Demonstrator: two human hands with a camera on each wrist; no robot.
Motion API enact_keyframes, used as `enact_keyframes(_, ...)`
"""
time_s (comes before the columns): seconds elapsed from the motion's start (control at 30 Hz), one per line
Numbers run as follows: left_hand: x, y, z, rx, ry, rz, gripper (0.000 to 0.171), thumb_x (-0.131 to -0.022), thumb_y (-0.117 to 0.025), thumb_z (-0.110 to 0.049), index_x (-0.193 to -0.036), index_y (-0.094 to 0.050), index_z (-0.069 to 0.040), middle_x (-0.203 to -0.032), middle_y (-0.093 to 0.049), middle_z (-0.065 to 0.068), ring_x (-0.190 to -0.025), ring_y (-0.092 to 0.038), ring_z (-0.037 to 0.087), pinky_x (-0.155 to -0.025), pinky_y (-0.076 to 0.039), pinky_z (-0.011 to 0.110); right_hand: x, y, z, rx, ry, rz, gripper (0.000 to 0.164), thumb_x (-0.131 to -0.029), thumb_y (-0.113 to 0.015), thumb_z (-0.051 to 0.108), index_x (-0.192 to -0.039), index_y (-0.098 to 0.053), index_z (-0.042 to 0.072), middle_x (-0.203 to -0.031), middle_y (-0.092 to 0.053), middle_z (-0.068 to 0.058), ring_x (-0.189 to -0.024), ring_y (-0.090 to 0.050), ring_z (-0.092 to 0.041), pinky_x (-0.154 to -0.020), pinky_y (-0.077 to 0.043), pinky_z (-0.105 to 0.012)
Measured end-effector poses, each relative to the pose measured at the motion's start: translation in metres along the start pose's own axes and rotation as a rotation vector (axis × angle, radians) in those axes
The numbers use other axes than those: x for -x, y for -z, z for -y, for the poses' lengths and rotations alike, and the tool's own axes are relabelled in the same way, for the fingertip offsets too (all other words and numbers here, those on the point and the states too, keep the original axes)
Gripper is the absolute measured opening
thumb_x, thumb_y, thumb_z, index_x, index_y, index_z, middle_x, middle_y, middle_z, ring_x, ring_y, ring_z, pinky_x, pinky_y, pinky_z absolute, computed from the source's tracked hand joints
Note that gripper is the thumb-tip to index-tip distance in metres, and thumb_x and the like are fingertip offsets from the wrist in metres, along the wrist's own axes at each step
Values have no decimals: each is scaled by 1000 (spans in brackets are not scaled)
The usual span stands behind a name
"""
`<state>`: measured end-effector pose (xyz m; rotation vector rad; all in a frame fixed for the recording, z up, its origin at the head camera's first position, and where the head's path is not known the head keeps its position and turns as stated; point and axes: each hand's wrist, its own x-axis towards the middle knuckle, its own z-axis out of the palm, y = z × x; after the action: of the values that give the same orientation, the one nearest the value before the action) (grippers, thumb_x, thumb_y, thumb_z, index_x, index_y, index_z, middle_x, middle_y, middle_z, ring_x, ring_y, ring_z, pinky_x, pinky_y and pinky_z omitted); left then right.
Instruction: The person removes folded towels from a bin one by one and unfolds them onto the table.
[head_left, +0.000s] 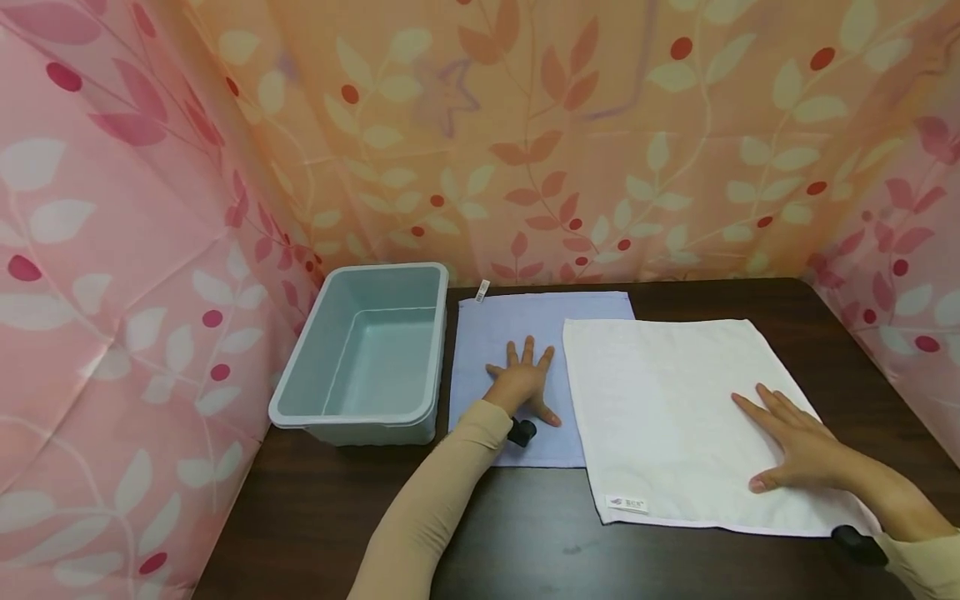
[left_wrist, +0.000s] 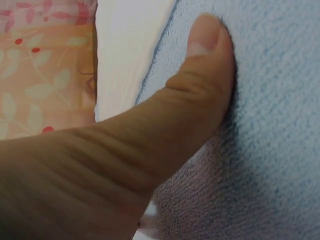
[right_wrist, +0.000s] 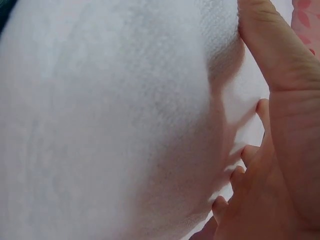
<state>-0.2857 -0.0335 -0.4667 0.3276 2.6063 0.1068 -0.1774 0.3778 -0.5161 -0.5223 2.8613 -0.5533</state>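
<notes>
A light blue towel (head_left: 480,350) lies flat on the table, its small tag at the far left corner. My left hand (head_left: 522,385) rests on it with the fingers spread; in the left wrist view the thumb (left_wrist: 205,75) lies along the blue terry surface (left_wrist: 280,100). To the right a white towel (head_left: 660,417) is spread flat, overlapping the blue one's right side, with a label near its front left corner. Over its right part my right hand (head_left: 798,442) lies with fingers extended. The right wrist view shows those fingertips against the white cloth (right_wrist: 100,100).
A pale green plastic bin (head_left: 356,421) stands left of the blue towel, seemingly stacked on another. The dark wooden table (head_left: 540,550) extends in front of the towels. Floral curtains (head_left: 525,167) hang behind and at both sides.
</notes>
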Motion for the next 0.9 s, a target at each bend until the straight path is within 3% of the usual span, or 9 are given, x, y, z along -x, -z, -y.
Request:
enact_keyframes(0.27,0,0,-1,13,6,-5,132,-61,-86,-58,-160,-4,-30,-168,10,11,-154,9,43,-112,-20,76,7,-2,-7,7,19,-30,130,-61,-87,50,-160,-9,20,-163,2,-32,-150,14,-50,-110,9,-78)
enact_keyframes(0.57,-2,0,2,-12,0,-18,132,-61,-85,-61,-161,-4,-29,-168,9,13,-154,6,45,-112,-22,76,6,-2,-4,33,13,-36,130,-60,-87,52,-160,-9,21,-161,-4,-36,-147,3,-60,-108,-1,-81)
enact_keyframes(0.73,-1,0,5,-55,-49,-58,130,-61,-84,-65,-161,-9,-26,-169,1,15,-154,-1,45,-115,-22,72,3,-2,1,25,-22,-15,130,-60,-85,57,-160,-10,20,-160,-3,-36,-146,4,-61,-106,-3,-82)
enact_keyframes(0.9,6,-4,3,-32,-115,-62,122,-68,-80,-65,-161,-12,-26,-169,0,12,-155,-2,42,-116,-21,70,5,-1,8,34,-54,-1,130,-61,-84,58,-160,-10,21,-160,-4,-37,-145,3,-62,-103,-8,-82)
